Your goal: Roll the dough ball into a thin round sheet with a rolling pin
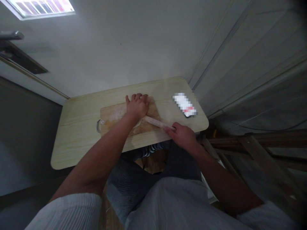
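Observation:
A wooden cutting board (112,112) lies on the table, with pale floury smears on its surface. My left hand (137,106) rests palm down on the board's right half, its fingers somewhat spread. What lies beneath that palm is hidden. A thin wooden rolling pin (155,122) slants from beside my left hand's heel to the lower right. My right hand (183,135) is closed around the pin's near end, at the table's front edge. Something pale and flat (138,123) shows on the board under the pin's far end, partly covered by my left wrist.
The light wooden table (76,127) stands against a white door with a metal handle (11,35). A phone (183,103) with a blurred screen lies at the table's right. The board's metal ring handle (98,126) sticks out leftward. Wooden frames (259,153) stand at the right.

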Tool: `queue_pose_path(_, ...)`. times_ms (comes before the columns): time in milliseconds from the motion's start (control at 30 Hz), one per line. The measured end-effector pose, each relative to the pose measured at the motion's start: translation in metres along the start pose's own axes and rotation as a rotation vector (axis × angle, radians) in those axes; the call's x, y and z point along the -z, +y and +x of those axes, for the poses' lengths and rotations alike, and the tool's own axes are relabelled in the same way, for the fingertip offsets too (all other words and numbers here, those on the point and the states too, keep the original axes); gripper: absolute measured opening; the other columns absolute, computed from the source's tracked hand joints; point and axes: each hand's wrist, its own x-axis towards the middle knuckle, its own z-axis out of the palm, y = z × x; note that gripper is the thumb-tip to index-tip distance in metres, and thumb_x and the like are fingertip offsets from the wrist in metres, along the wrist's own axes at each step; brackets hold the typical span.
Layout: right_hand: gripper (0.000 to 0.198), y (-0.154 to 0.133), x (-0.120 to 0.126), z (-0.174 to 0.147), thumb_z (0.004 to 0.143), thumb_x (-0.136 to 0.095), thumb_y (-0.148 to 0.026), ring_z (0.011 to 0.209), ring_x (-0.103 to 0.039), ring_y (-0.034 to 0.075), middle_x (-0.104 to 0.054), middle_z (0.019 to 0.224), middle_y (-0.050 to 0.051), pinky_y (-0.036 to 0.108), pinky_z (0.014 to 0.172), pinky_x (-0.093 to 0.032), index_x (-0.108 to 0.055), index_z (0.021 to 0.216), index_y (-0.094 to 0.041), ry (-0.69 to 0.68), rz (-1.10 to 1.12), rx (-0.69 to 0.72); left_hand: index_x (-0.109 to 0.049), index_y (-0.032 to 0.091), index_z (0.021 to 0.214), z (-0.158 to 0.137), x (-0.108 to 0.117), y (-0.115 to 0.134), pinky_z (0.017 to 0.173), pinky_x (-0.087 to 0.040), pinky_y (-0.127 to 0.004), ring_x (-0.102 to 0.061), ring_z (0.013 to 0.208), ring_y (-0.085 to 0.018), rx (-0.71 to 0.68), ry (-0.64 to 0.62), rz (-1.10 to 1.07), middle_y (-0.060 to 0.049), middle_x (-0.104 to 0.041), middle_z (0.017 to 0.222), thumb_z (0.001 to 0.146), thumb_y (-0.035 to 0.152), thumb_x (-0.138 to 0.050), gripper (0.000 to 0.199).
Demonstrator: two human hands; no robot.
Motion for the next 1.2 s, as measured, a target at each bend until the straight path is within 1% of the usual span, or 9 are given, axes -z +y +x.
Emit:
queue_pose_path(167, 0.063, -0.003, 0.001, -0.006, 0.096, -0.029, -0.074, 0.084, -0.07, 0.025, -0.074, 0.093, 0.011, 0.03, 0.068, -0.041, -0.065, 0.097, -0.022, -0.051, -0.054, 0.041, -0.052, 0.029, 0.14, -0.008, 0.002, 0.001, 0.116, -0.017, -0.069, -0.043, 0.133, -0.034, -0.015, 0.025, -0.005, -0.01, -0.053, 0.144, 0.102, 0.044, -0.024, 0.049)
queue_pose_path(400, 0.057, -0.009, -0.005, -0.028, 0.097, -0.034, -0.07, 0.085, -0.071, 0.026, -0.074, 0.093, 0.011, 0.03, 0.069, -0.042, -0.064, 0.097, -0.021, -0.087, -0.053, 0.098, -0.053, 0.033, 0.14, -0.027, 0.009, -0.002, 0.12, -0.009, -0.067, -0.038, 0.138, -0.032, -0.013, 0.001, -0.019, -0.008, -0.051, 0.148, 0.102, 0.046, -0.023, 0.05)
queue_pose_path(633, 0.055, -0.01, -0.013, -0.045, 0.098, -0.034, -0.067, 0.085, -0.072, 0.027, -0.075, 0.093, 0.011, 0.031, 0.067, -0.043, -0.063, 0.099, -0.021, -0.103, -0.046, 0.124, -0.047, 0.034, 0.146, -0.049, 0.018, -0.006, 0.121, -0.008, -0.066, -0.031, 0.145, -0.032, -0.012, -0.025, 0.025, -0.005, -0.041, 0.158, 0.102, 0.048, -0.024, 0.052)
queue_pose_path(767, 0.054, -0.01, -0.019, -0.054, 0.098, -0.036, -0.067, 0.086, -0.072, 0.026, -0.075, 0.093, 0.01, 0.03, 0.067, -0.043, -0.063, 0.099, -0.021, -0.12, -0.032, 0.148, -0.042, 0.033, 0.15, -0.069, 0.022, -0.012, 0.12, -0.01, -0.065, -0.028, 0.148, -0.032, -0.028, -0.024, 0.047, -0.006, -0.036, 0.161, 0.102, 0.049, -0.023, 0.054)
queue_pose_path(900, 0.053, -0.013, -0.024, -0.058, 0.098, -0.036, -0.066, 0.086, -0.072, 0.026, -0.075, 0.092, 0.01, 0.03, 0.067, -0.043, -0.063, 0.101, -0.021, -0.119, -0.013, 0.188, -0.04, 0.032, 0.152, -0.085, 0.021, -0.019, 0.12, -0.009, -0.065, -0.027, 0.149, -0.031, -0.023, -0.012, 0.063, -0.007, -0.034, 0.163, 0.103, 0.047, -0.022, 0.055)
queue_pose_path(1033, 0.054, -0.013, -0.025, -0.058, 0.099, -0.034, -0.066, 0.086, -0.072, 0.025, -0.075, 0.093, 0.01, 0.03, 0.067, -0.042, -0.063, 0.1, -0.021, -0.112, 0.002, 0.193, -0.039, 0.032, 0.153, -0.088, 0.02, -0.02, 0.12, -0.01, -0.065, -0.028, 0.149, -0.032, -0.005, -0.019, 0.071, -0.007, -0.034, 0.163, 0.102, 0.047, -0.022, 0.055)
queue_pose_path(1200, 0.055, -0.008, -0.026, -0.056, 0.1, -0.03, -0.066, 0.088, -0.072, 0.026, -0.075, 0.094, 0.01, 0.03, 0.068, -0.042, -0.062, 0.102, -0.021, -0.124, 0.018, 0.174, -0.038, 0.034, 0.152, -0.08, 0.023, -0.015, 0.119, -0.012, -0.067, -0.028, 0.149, -0.033, 0.001, -0.047, 0.079, -0.007, -0.034, 0.162, 0.102, 0.049, -0.02, 0.055)
